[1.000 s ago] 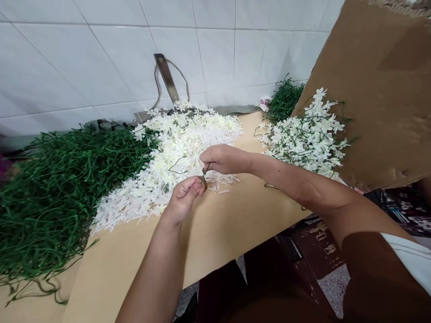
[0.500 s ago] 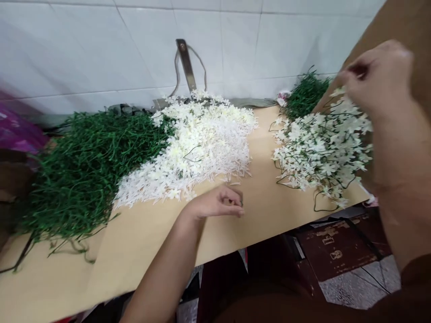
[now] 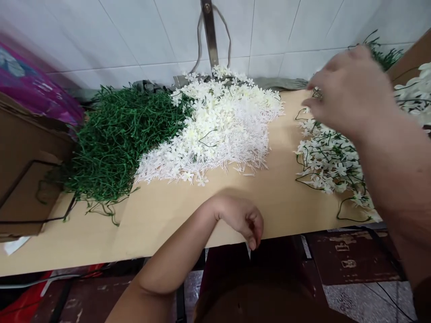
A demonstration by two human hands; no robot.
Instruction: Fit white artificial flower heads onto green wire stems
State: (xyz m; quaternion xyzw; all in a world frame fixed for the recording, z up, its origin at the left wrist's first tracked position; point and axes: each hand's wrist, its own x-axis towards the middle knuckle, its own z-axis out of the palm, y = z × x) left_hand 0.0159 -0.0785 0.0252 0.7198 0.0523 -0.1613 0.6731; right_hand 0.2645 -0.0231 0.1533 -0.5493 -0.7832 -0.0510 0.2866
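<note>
My left hand [image 3: 244, 220] rests over the front edge of the table, wrist bent, fingers curled towards the thumb. Whatever they hold, if anything, is hidden. At the right, my right hand [image 3: 350, 89] is blurred above a pile of white artificial flowers on green stems [image 3: 332, 157]. Its thumb and forefinger are apart, and nothing shows between them. In the middle lies a heap of loose white flower heads [image 3: 218, 121] with thin white tips along its front. Left of this heap is a big tangle of green plastic stems [image 3: 124, 139].
A cardboard box [image 3: 27, 175] and a purple bag [image 3: 40, 85] stand at the far left. A metal strap with a cord [image 3: 210, 36] rises against the tiled wall. More green stems [image 3: 380, 49] lie at the back right, beside a brown board [image 3: 412, 56].
My right hand has moved left from above the finished flower pile, its fingers parting. My left hand has turned downward and come nearer the table edge. The view has swung left.
</note>
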